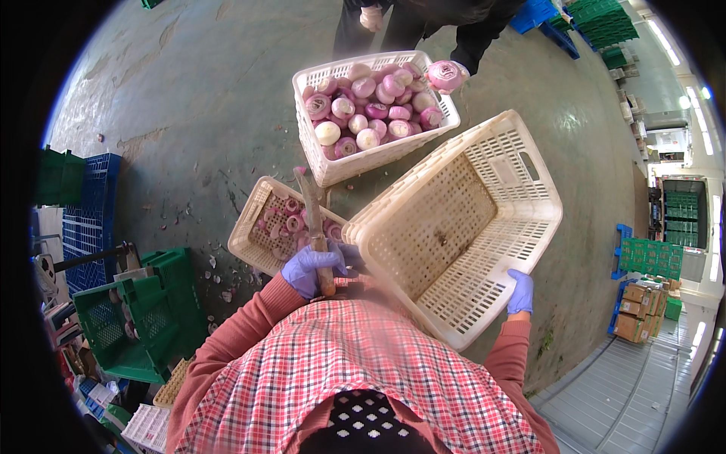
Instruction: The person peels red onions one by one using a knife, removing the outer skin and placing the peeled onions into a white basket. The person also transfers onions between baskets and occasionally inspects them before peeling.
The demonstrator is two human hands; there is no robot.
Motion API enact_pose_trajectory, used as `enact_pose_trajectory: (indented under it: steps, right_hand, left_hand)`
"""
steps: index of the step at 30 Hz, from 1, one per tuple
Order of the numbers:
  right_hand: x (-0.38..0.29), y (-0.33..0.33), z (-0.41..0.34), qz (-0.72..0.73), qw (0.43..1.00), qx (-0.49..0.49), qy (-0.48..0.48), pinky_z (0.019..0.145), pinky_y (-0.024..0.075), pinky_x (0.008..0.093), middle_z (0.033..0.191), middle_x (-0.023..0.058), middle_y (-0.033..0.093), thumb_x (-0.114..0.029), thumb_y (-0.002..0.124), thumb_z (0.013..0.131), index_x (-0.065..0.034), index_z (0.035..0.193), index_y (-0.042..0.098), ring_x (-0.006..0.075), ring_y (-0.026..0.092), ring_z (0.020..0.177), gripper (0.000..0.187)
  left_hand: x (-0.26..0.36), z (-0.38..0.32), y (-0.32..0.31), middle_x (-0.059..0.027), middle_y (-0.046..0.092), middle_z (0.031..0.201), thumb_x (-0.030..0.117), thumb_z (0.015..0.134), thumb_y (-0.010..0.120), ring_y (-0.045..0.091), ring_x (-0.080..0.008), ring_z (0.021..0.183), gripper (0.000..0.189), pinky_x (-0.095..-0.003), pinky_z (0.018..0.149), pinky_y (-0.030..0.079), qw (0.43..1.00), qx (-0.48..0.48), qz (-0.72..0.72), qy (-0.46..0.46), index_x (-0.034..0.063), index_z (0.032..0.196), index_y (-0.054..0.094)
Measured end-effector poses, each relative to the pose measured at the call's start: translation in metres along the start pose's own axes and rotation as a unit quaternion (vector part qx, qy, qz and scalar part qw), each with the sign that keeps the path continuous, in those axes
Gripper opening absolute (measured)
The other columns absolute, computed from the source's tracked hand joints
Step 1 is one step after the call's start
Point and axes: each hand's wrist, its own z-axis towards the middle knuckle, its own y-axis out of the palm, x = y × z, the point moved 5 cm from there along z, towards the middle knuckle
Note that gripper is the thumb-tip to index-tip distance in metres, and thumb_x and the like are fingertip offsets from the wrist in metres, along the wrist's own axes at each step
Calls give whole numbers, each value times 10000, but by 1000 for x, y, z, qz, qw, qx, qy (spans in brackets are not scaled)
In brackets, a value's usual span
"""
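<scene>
My left hand (313, 267), in a purple glove, is wrapped around the handle of a worn knife (311, 204). The blade points away from me, with a scrap of onion at its tip. On the right, my right hand (520, 292), gloved too, grips the near rim of a tilted white plastic crate (454, 221); stacked rims along its left side suggest nested crates. Beyond it is a white crate (368, 162) full of peeled red onions (363, 108). A smaller beige crate (241, 241) with onion trimmings (292, 221) lies beside my left hand.
Across from me stands a person whose gloved hand (462, 71) holds a cut onion (444, 75). Green crates (139, 318) and a blue pallet (93, 221) are at left. Peel scraps (212, 261) litter the concrete floor. Cardboard boxes (638, 312) are stacked at far right.
</scene>
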Motion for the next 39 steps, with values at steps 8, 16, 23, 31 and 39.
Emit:
enact_pose_trajectory:
  steps: [8,16,23,31,39]
  right_hand:
    - [-9,9,-14,-2,1000,-4,1,869,590,403,1085,157,722,-80,623,867,79,1199,670,305,721,926,371]
    - [-15,16,-24,-3,1000,-2,-19,850,582,381,1060,149,721,-90,626,864,81,1165,686,281,714,901,352]
    - [-13,14,-22,8,1000,2,-15,810,598,386,1041,177,729,-67,633,851,124,1145,682,298,730,861,354]
    - [-11,11,-19,4,1000,9,-11,794,600,386,1023,181,728,-67,637,846,129,1130,685,300,729,844,349]
    - [-3,2,-6,-3,1000,1,-25,796,592,392,1015,180,728,-58,643,828,126,1110,693,304,724,840,341]
  left_hand:
    - [2,-4,6,-235,692,1236,171,859,749,691,-311,1077,259,-422,931,570,999,-8,-33,10,-32,1008,690]
    - [2,-6,9,-229,697,1213,146,869,749,696,-293,1009,251,-426,909,580,998,-12,-60,11,-42,1020,679]
    - [-4,-4,0,-243,680,1242,163,849,769,671,-319,987,227,-473,934,558,999,7,-48,2,-19,947,674]
    - [2,-7,9,-297,658,1281,218,829,783,609,-422,1245,251,-559,1092,477,1000,-7,-13,-16,-13,852,685]
    - [-1,-15,8,-141,720,1083,183,866,772,689,-226,899,326,-385,889,564,999,-5,0,-34,-22,1106,689]
